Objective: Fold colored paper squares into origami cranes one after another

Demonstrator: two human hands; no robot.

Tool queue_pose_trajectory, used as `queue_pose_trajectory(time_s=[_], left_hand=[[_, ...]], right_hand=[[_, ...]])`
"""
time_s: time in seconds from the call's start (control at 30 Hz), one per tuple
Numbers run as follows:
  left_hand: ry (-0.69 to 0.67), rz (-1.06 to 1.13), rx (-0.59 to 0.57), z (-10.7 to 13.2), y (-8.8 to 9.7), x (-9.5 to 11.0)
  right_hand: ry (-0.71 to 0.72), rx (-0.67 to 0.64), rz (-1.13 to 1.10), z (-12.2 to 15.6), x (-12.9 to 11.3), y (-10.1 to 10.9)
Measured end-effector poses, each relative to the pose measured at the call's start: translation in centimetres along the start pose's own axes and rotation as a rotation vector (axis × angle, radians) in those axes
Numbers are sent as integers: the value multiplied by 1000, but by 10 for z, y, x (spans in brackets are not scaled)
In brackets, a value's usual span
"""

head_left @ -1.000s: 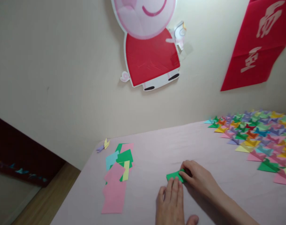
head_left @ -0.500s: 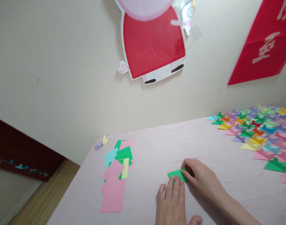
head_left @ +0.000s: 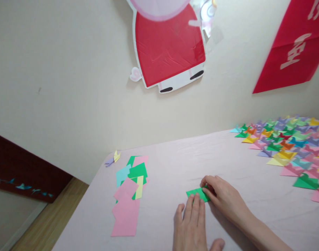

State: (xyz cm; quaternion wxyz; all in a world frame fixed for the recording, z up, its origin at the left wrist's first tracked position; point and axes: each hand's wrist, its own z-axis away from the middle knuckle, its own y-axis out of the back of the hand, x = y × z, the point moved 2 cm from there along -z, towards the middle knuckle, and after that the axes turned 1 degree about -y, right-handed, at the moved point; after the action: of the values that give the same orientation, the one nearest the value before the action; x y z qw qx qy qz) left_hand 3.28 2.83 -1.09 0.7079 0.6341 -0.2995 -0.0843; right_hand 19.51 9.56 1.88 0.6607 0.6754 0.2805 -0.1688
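A small folded green paper [head_left: 196, 194] lies on the pink table cover [head_left: 175, 170]. My left hand [head_left: 192, 223] lies flat with its fingers stretched out, the fingertips pressing the near edge of the green paper. My right hand [head_left: 222, 197] comes in from the right, its fingers curled and pinching the paper's right end.
A loose stack of flat pink, green, blue and yellow paper squares [head_left: 129, 193] lies to the left. Two small folded pieces [head_left: 114, 158] sit near the table's far left corner. Several folded paper shapes in many colours [head_left: 287, 148] cover the far right. Wall decorations hang above.
The view has shifted slightly. Both hands stay on the green paper, the left fingers sliding a little further onto it.
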Motion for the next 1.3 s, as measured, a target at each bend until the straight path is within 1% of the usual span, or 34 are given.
queue_pose_trajectory(time_s=[0.3,0.43,0.53,0.7,0.83,1.03,1.1,1.3], left_hand=[[3,-17,12,1,1,2],[4,-28,21,1,4,3],[12,-33,27,0,8,5],[23,-20,-12,-2,14,7],[39,-12,-40,-3,19,11],[71,41,-60,-2,30,14],[68,76,-37,0,31,13],[39,117,117,7,27,7]], right_hand=[[2,20,-1,-1,0,0],[9,49,0,0,0,0],[44,74,2,1,0,-1],[103,77,28,1,1,-4],[112,54,40,1,1,-5],[109,65,53,10,-5,-2],[88,58,59,14,-8,-1],[-9,42,109,17,-18,2]])
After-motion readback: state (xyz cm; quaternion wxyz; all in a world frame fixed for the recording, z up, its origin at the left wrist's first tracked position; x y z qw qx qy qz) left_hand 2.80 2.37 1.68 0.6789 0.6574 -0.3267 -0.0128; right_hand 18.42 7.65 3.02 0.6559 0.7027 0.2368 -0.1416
